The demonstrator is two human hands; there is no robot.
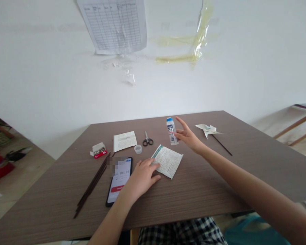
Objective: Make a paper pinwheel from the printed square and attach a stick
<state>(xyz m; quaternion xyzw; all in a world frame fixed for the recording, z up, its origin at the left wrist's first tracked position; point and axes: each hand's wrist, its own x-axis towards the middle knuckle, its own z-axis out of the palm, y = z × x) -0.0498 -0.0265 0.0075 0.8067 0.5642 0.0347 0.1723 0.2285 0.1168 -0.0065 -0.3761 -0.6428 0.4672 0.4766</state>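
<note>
My left hand (144, 173) lies flat with its fingers spread, the fingertips resting on the left edge of a square of printed paper (168, 161). Just beyond that paper is a clear glue bottle (171, 131) with a blue cap. My right hand (188, 136) is at the bottle's right side, index finger stretched out and the other fingertips at or against the bottle; it is not wrapped round it. A paper pinwheel (207, 130) on a dark stick lies to the right of my right hand.
Left of the papers are a phone (119, 177) showing a timer, several dark sticks (91, 187) and a small open red-and-white box (99, 150). Farther back lie a stack of printed paper (124, 141), a clear tape ring (138, 149) and scissors (147, 140). A wall (153, 92) borders the table's far edge.
</note>
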